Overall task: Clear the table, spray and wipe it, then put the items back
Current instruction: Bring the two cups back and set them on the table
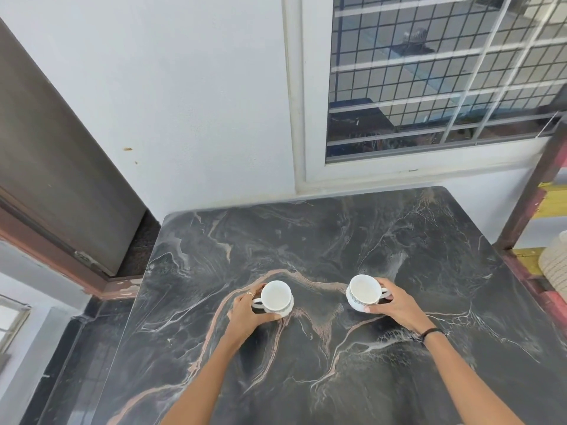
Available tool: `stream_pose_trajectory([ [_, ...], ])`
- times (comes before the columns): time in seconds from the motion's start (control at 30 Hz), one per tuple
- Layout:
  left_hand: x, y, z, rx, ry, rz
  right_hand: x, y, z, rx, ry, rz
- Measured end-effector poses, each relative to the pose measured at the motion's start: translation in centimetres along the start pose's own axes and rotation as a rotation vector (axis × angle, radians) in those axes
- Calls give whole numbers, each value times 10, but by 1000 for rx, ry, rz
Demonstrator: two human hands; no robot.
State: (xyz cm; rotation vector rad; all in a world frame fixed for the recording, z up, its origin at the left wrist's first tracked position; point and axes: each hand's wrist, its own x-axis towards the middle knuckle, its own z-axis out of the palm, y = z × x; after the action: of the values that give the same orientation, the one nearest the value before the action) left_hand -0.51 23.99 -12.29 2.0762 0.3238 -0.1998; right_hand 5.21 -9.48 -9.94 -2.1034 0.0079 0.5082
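gripping both pieces at once: left hand [245,311] curled round left cup and saucer [277,297], right hand [395,305] pinching right cup and saucer [365,292], both near centre of table [306,234], well apart. best handled level, saucers supported from beneath, no tilt, no clinking. white china, thin dark rim band, apparently empty. unclear whether lifting off or setting back.

Single view only: a wide-angle camera worn at head height, looking forward and steeply down over a dark marbled table [352,240] from its near edge. The field reaches to the far wall [184,102] and a barred window [429,72], with both forearms entering from the bottom edge. Straight lines bow toward the borders.
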Motion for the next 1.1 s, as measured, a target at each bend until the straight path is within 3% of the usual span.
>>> stream_pose_trajectory([
  [0.7, -18, 21, -1, 9, -39, 12, -11, -3, 4, 35, 42, 27],
  [0.8, -24, 15, 4, 71, 37, -55, -20, 4, 8, 95, 105, 52],
  [0.9, -50, 20, 12, 198, 266, -121, -38, 3, 12, 132, 164, 64],
  [1.0, -79, 38, 28, 228, 492, -9, -54, 7, 16, 88, 192, 44],
  [1.1, -96, 54, 56, 282, 506, 146, -66, 15, 21, 19, 198, 7],
])
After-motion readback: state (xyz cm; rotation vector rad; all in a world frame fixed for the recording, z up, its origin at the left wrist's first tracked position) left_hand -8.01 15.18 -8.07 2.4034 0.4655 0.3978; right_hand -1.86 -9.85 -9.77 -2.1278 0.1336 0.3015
